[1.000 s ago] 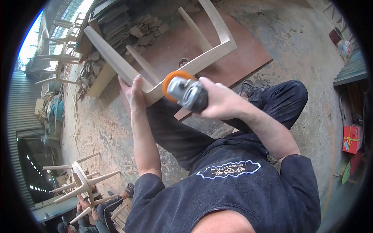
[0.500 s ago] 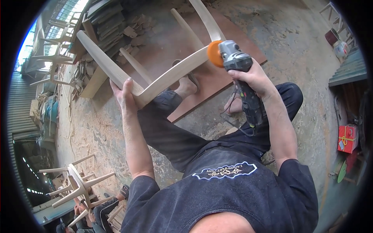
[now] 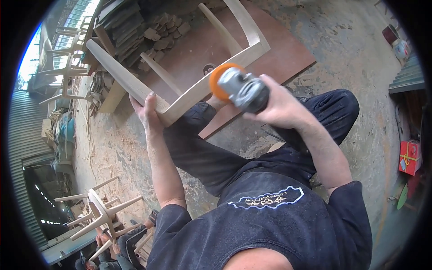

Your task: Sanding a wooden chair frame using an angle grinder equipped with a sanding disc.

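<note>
A pale wooden chair frame [image 3: 200, 92] stands tilted in front of me, its legs pointing away. My left hand [image 3: 147, 112] is closed around its near left corner, where a leg meets the rail. In my right hand [image 3: 283, 105] is an angle grinder [image 3: 246, 90], gripped around its body and blurred by motion. The grinder's orange disc [image 3: 220, 81] lies over the middle of the rail; whether it touches the wood I cannot tell. The grinder's handle is mostly hidden behind my hand and forearm.
A reddish-brown board [image 3: 281, 54] lies beneath the frame. Stacked planks and offcuts [image 3: 166, 33] lie beyond it. Another wooden chair frame [image 3: 101, 211] is at lower left, beside another person [image 3: 130, 240]. A red box [image 3: 409, 157] sits at the right.
My right hand has brought the grinder left along the rail, from the far right corner to its middle, and turned it. My left hand keeps its hold on the frame.
</note>
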The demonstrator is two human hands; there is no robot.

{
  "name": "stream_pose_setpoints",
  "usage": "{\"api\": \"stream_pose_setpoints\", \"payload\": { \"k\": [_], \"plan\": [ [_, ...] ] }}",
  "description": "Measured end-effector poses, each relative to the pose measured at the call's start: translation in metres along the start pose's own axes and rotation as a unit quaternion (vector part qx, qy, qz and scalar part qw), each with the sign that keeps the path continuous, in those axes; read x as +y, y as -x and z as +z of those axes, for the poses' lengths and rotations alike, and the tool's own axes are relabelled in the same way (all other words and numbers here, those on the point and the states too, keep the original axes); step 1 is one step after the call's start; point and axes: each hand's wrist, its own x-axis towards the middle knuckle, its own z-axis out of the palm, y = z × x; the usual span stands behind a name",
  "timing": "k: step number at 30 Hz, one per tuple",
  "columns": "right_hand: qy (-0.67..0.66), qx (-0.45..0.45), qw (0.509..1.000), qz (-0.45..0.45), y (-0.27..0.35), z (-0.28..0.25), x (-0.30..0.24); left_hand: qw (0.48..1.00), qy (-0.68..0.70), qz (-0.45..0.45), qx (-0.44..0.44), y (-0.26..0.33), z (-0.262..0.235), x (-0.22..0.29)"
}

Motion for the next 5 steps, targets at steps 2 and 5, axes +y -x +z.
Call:
{"api": "stream_pose_setpoints", "payload": {
  "k": [2, 5],
  "plan": [
    [-0.075, 0.035, 0.996, 0.025, -0.005, -0.017, 0.026, 1.0, 0.008, -0.001, -0.002, -0.003, -0.003, 0.002],
    [-0.188, 0.074, 0.978, 0.055, -0.009, -0.033, 0.043, 1.0, 0.007, -0.011, 0.002, 0.003, -0.002, 0.007]
  ]
}}
